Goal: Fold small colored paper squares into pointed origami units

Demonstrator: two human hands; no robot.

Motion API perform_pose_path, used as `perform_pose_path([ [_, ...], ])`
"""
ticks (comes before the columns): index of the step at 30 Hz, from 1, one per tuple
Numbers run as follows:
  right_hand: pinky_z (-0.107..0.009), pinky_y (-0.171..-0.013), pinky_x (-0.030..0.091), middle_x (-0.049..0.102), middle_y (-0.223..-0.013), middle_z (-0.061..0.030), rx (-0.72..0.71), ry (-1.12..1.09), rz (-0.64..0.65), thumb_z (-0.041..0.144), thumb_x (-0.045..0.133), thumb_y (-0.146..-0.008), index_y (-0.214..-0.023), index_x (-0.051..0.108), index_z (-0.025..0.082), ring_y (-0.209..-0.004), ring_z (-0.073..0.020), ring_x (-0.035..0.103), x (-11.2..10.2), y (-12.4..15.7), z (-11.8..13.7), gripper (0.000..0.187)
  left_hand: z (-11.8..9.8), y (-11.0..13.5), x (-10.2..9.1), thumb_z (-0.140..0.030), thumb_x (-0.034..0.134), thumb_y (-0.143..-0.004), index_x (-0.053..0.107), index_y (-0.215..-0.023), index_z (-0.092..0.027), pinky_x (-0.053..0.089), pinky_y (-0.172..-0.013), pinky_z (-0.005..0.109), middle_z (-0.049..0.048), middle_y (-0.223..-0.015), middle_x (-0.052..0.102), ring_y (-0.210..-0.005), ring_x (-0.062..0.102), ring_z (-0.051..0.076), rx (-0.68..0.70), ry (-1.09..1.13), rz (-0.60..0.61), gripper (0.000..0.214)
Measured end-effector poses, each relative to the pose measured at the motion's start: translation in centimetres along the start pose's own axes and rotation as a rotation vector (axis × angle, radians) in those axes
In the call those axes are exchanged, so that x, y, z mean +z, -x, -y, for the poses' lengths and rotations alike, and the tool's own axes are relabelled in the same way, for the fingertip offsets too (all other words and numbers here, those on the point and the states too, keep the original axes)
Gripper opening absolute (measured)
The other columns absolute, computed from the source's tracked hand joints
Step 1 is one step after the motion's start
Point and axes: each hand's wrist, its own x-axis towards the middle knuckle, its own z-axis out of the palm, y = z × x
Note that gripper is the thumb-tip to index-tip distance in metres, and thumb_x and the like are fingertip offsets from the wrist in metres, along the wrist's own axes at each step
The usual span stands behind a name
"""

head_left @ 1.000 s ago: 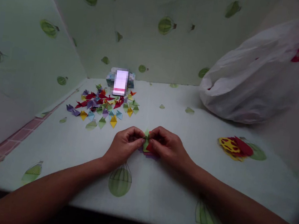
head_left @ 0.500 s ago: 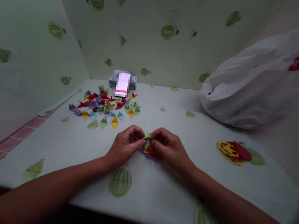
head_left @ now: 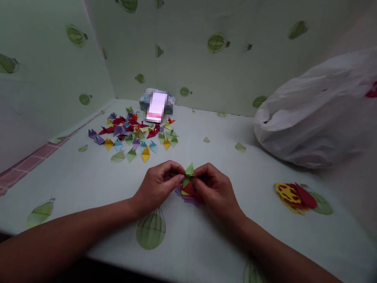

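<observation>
Between my two hands is a small piece of folded green origami paper [head_left: 189, 170], pointed at the top. My left hand [head_left: 160, 181] pinches its left side between thumb and fingers. On the other side, the thumb and fingers of my right hand [head_left: 215, 186] grip the right edge. Just below lies a stack of coloured paper sheets [head_left: 189, 197], red on top with yellow and purple edges showing, partly hidden by my right hand. Farther off to the left spreads a pile of folded paper cranes [head_left: 131, 132] in several colours.
A phone with a lit, blurred screen [head_left: 157, 107] leans on a patterned box [head_left: 170, 104] behind the cranes. A large white plastic bag [head_left: 307, 114] sits at the back right. Red and yellow cut-outs [head_left: 293, 196] lie at right on the balloon-print cloth [head_left: 217, 245].
The green paper now stands taller between my fingers, its tip pointing up and its sides more spread. My hands stay nearly in place; the view has shifted slightly.
</observation>
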Motion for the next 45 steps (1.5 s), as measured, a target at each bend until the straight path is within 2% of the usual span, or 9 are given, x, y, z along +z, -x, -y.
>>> perform_pose_path([
  [8, -0.027, -0.06, 0.042, 0.059, -0.072, -0.0008, -0.136, 0.189, -0.062, 0.014, 0.054, -0.08, -0.077, 0.056, 0.019, -0.064, -0.0142, 0.053, 0.0, 0.2, -0.4, 0.007, 0.0, 0.2, 0.0, -0.025, 0.065, -0.085, 0.067, -0.091, -0.016, 0.052, -0.074, 0.028, 0.0043, -0.087, 0.068, -0.079, 0.064, 0.016, -0.014, 0.002, 0.009, 0.011],
  [18, -0.028, -0.061, 0.04, 0.057, -0.072, -0.0004, -0.185, 0.255, -0.089, 0.011, 0.052, -0.08, -0.076, 0.054, 0.02, -0.065, -0.0148, 0.051, 0.1, 0.2, -0.6, 0.01, -0.4, 0.3, -0.2, -0.028, 0.06, -0.09, 0.074, -0.093, -0.018, 0.052, -0.08, 0.031, 0.0073, -0.097, 0.066, -0.092, 0.063, 0.019, 0.034, -0.055, 0.043, 0.017],
  [22, -0.028, -0.062, 0.038, 0.055, -0.073, -0.0006, -0.268, 0.311, -0.079, 0.007, 0.05, -0.081, -0.076, 0.052, 0.02, -0.066, -0.0148, 0.05, 0.1, 0.3, -0.6, 0.014, -0.4, 0.3, 0.0, -0.029, 0.06, -0.089, 0.074, -0.092, -0.018, 0.05, -0.083, 0.03, 0.0062, -0.099, 0.065, -0.093, 0.062, 0.018, -0.104, 0.046, 0.064, 0.018],
  [26, -0.028, -0.062, 0.038, 0.055, -0.073, -0.0008, -0.321, 0.336, -0.069, 0.006, 0.049, -0.081, -0.075, 0.051, 0.02, -0.066, -0.0149, 0.05, 0.1, 0.2, -0.5, 0.016, -0.5, 0.4, 0.3, -0.03, 0.063, -0.087, 0.071, -0.09, -0.016, 0.047, -0.078, 0.026, 0.0028, -0.086, 0.066, -0.081, 0.059, 0.014, -0.284, 0.252, 0.075, 0.016],
  [31, -0.028, -0.062, 0.039, 0.056, -0.074, -0.0004, -0.325, 0.349, -0.061, 0.005, 0.049, -0.08, -0.076, 0.051, 0.021, -0.066, -0.0147, 0.051, 0.1, 0.3, -0.5, 0.017, -0.5, 0.4, 0.6, -0.033, 0.067, -0.084, 0.067, -0.084, -0.016, 0.045, -0.07, 0.025, 0.0004, -0.077, 0.063, -0.071, 0.057, 0.012, -0.345, 0.395, 0.09, 0.017],
  [35, -0.027, -0.061, 0.039, 0.056, -0.074, -0.0005, -0.324, 0.347, -0.056, 0.005, 0.051, -0.081, -0.076, 0.052, 0.02, -0.066, -0.0142, 0.051, 0.1, 0.4, -0.5, 0.016, -0.6, 0.3, 0.4, -0.031, 0.071, -0.08, 0.065, -0.083, -0.016, 0.043, -0.065, 0.024, -0.0007, -0.074, 0.062, -0.068, 0.055, 0.011, -0.338, 0.325, 0.068, 0.016],
  [45, -0.025, -0.059, 0.039, 0.058, -0.072, 0.0003, -0.269, 0.267, -0.024, 0.009, 0.057, -0.081, -0.077, 0.057, 0.018, -0.064, -0.0125, 0.051, 0.0, 0.3, -0.7, 0.01, -1.3, 0.2, -0.1, -0.027, 0.066, -0.082, 0.066, -0.076, -0.016, 0.04, -0.073, 0.026, -0.0003, -0.081, 0.059, -0.077, 0.053, 0.013, -0.186, 0.053, 0.05, 0.013],
])
